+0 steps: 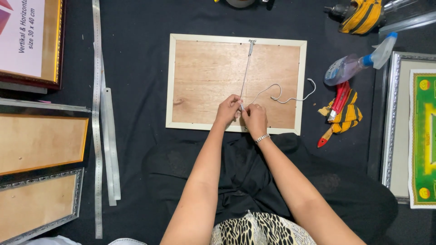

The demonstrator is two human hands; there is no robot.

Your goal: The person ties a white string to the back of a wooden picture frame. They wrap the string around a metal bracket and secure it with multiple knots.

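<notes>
Quick count: five frames, one centre [236, 81], three left [32, 41], one right [408, 127]. Two rulers [97, 118], one spray bottle [359, 63], one cord [281, 95], two hands [228, 111].

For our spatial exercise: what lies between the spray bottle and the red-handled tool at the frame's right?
In the head view, between the spray bottle and the red-handled tool lie a red cutter and a yellow-and-black striped cloth.

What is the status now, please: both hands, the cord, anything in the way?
Left hand and right hand pinch the grey cord over the frame back. Cord taut to top hook. Loose tail right, nothing blocking.
</notes>
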